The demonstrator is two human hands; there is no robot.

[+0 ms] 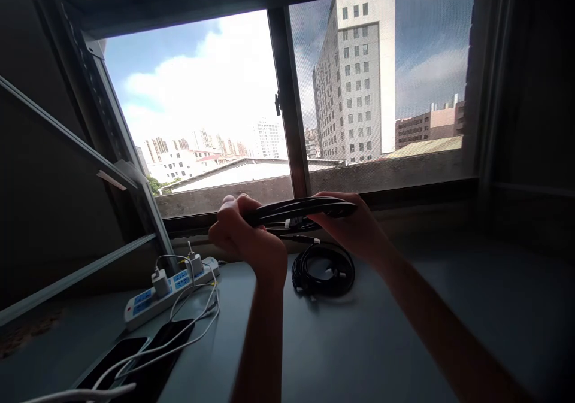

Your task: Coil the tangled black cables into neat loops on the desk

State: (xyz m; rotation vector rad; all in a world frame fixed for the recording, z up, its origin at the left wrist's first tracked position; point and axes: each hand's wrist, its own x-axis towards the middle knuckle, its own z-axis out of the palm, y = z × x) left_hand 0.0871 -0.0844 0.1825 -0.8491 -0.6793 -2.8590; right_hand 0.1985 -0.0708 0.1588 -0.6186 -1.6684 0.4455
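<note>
A looped black cable (296,207) is stretched between my two hands, raised above the table. My left hand (247,232) is closed around the left end of the loops, thumb on top. My right hand (350,226) grips the right end, its fingers mostly hidden behind the cable. A cable plug (294,222) with a pale tip hangs just under the loops, and another plug (306,239) dangles lower. On the table below lies a coil of black cables (321,271) with several light-coloured connector ends.
A white power strip (173,292) with chargers plugged in stands at the left. White charging cords (193,337) run from it over two dark phones (157,355). A metal frame (130,145) rises at the left. Behind the table (341,343) is a sliding window (283,97).
</note>
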